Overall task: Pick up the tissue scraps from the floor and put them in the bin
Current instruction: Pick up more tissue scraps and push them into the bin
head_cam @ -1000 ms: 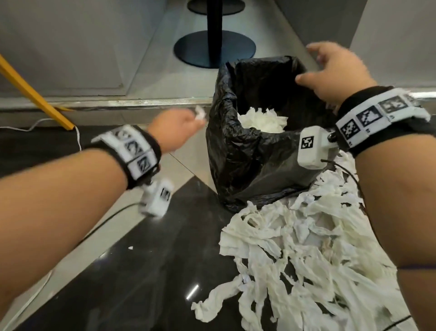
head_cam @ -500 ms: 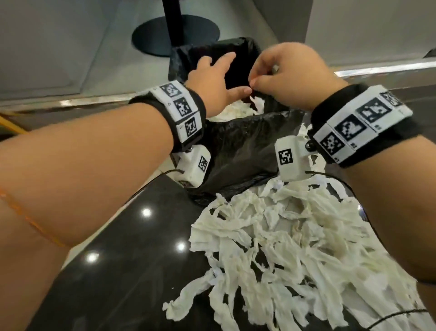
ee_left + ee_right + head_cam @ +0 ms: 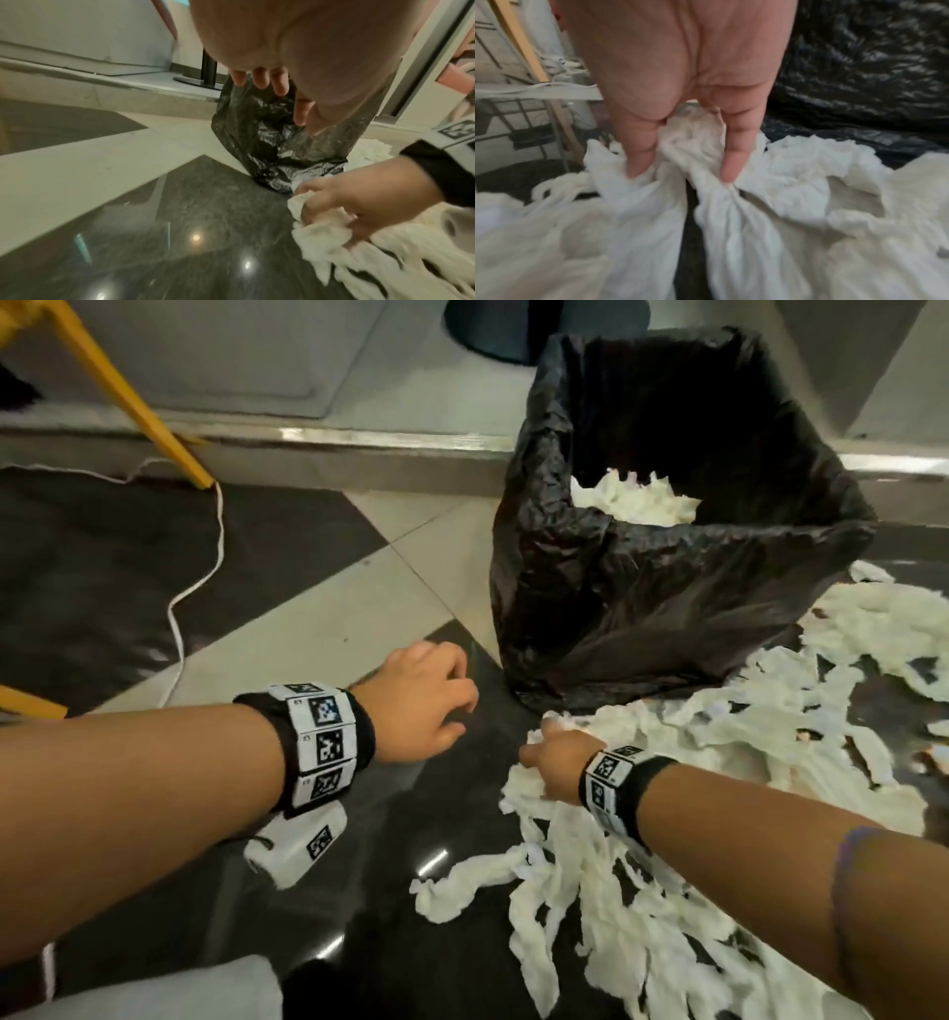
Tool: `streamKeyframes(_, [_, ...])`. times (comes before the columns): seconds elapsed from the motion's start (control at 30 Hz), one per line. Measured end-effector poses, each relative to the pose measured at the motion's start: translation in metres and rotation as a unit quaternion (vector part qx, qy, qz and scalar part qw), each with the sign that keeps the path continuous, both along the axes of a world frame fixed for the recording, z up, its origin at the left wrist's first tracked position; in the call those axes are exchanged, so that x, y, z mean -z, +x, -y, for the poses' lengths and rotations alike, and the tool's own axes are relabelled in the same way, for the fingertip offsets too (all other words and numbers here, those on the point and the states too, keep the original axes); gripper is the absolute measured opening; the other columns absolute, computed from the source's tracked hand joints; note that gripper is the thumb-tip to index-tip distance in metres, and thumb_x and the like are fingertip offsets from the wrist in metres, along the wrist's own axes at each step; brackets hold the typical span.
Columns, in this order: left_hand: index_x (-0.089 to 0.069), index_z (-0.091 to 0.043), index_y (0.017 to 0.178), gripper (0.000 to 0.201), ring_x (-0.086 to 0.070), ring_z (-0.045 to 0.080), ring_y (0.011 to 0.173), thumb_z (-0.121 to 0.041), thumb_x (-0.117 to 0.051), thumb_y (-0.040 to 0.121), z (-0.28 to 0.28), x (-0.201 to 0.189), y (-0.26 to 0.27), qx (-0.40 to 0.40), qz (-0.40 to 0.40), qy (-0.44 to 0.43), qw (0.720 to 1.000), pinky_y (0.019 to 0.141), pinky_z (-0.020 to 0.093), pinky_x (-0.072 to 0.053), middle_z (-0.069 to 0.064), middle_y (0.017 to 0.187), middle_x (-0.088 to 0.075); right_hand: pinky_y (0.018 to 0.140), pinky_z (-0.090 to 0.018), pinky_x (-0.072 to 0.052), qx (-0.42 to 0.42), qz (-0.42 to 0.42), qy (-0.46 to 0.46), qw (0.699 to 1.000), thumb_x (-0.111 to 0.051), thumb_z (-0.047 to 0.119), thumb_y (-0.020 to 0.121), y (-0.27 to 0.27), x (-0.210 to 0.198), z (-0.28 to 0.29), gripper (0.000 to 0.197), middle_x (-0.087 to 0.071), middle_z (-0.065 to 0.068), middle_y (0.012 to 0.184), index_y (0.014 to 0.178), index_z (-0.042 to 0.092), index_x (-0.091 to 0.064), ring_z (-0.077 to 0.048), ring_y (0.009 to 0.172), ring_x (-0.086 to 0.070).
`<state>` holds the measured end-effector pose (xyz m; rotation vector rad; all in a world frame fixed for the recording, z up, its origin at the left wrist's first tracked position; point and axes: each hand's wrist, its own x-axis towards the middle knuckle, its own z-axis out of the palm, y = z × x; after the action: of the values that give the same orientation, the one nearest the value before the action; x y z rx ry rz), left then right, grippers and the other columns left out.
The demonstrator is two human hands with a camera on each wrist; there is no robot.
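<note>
The glossy floor (image 3: pixel 308 608) of black and cream stone tiles carries a black-bagged bin (image 3: pixel 667 588), a heap of torn white tissue scraps (image 3: pixel 719 891) beside it, and a thin white cable (image 3: pixel 205 567).

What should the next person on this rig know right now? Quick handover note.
Left hand: empty, fingers loosely curled, above the dark polished floor beside the bin.
Right hand: down in the pile, fingers gripping a bunch of white torn tissue scraps.
Bin with crinkled black plastic liner: upright, just beyond both hands.
Done: some scraps inside the bin.
Left: a large spread of scraps on the floor, in front of the bin and to its right.
</note>
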<state>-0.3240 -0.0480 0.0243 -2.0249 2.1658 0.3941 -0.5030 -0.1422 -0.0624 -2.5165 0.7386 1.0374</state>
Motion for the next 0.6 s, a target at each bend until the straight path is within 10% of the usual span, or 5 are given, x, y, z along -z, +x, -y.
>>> streamKeyframes(0.17, [-0.043, -0.029, 0.13, 0.055, -0.036, 0.024, 0.125, -0.045, -0.063, 0.081, -0.019, 0.005, 0.013, -0.083, -0.048, 0.048, 0.994, 0.104, 0.036, -0.033, 0.001, 0.137, -0.039, 0.079, -0.027, -0.039, 0.092, 0.172, 0.028, 0.98, -0.059, 0.017, 0.083, 0.028, -0.022, 0.005, 0.022, -0.052, -0.012, 0.109, 0.105, 0.014, -0.057, -0.031, 0.103, -0.056])
streamKeyframes(0.3, [-0.012, -0.03, 0.146, 0.111, -0.038, 0.014, 0.132, -0.036, -0.084, 0.063, -0.013, 0.006, 0.013, -0.183, -0.363, 0.076, 0.91, 0.111, 0.033, -0.034, 0.0, 0.146, -0.035, 0.063, -0.019, -0.04, 0.21, 0.381, 0.129, 0.891, -0.066, 0.018, 0.082, 0.053, -0.067, 0.004, 0.02, -0.056, 0.004, 0.08, 0.073, 0.023, -0.049, -0.01, 0.076, -0.058])
streamKeyframes(0.47, [-0.047, -0.031, 0.121, 0.054, -0.062, 0.015, 0.105, -0.046, -0.066, 0.073, 0.021, 0.02, 0.002, -0.193, -0.379, 0.01, 0.905, 0.095, 0.044, -0.05, -0.005, 0.112, -0.061, 0.074, -0.031, -0.05, 0.371, 0.422, 0.357, 0.746, -0.073, 0.011, 0.067, 0.043, -0.085, -0.007, 0.041, -0.06, -0.006, 0.096, 0.099, 0.02, -0.05, -0.015, 0.084, -0.058])
streamKeyframes(0.6, [-0.053, 0.005, 0.116, 0.025, -0.058, 0.035, 0.105, -0.007, -0.045, 0.096, 0.031, 0.016, -0.001, -0.126, -0.284, 0.062, 0.949, 0.079, 0.012, -0.037, 0.023, 0.111, -0.061, 0.072, -0.031, -0.053, 0.321, 0.353, 0.198, 0.856, -0.068, 0.017, 0.07, 0.005, -0.063, -0.007, 0.06, -0.052, 0.0, 0.114, 0.119, 0.037, -0.04, -0.017, 0.08, -0.059])
